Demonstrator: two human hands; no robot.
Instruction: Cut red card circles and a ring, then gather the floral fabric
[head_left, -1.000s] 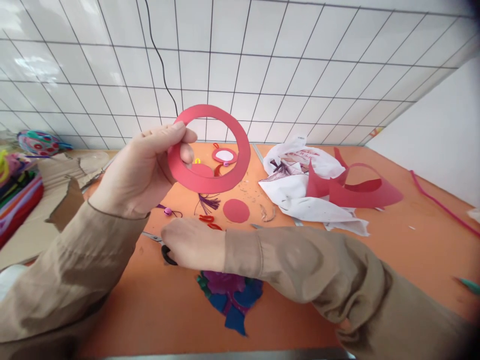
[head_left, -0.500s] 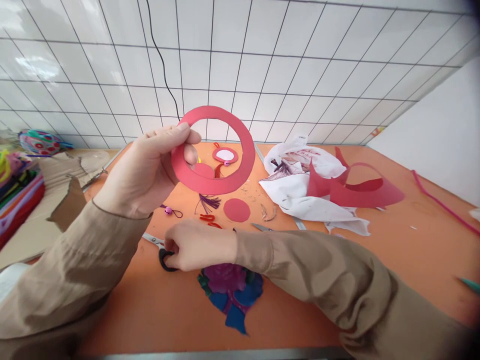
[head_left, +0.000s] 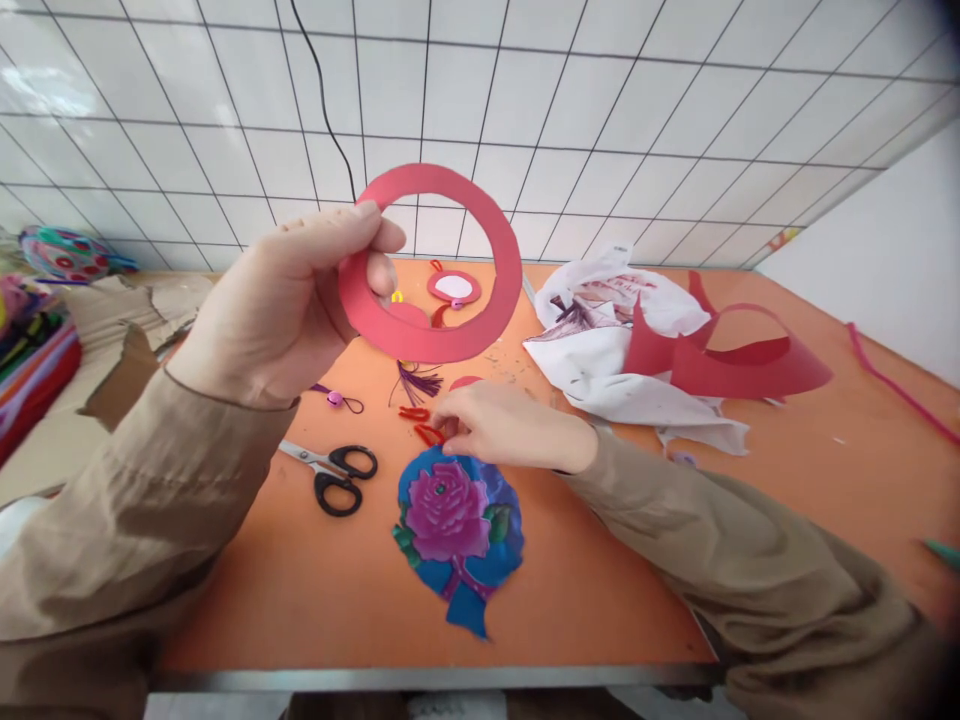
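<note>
My left hand holds a red paper ring upright above the orange table, thumb and fingers pinching its left side. My right hand lies low on the table, its fingertips touching small red curls; whether it grips one is unclear. It hides most of a red paper disc. Black-handled scissors lie free to the left of that hand. Just in front of it lies a cut-out rose picture, purple on blue.
A purple tassel and a pink oval ornament lie behind the ring. At the right, red paper offcuts rest on a white plastic bag. Torn cardboard and coloured pipe cleaners lie at the left. A tiled wall stands behind.
My right hand let go of the scissors, which now lie on the table, and moved up and right to the red curls. The rose picture is uncovered. The ring rose slightly.
</note>
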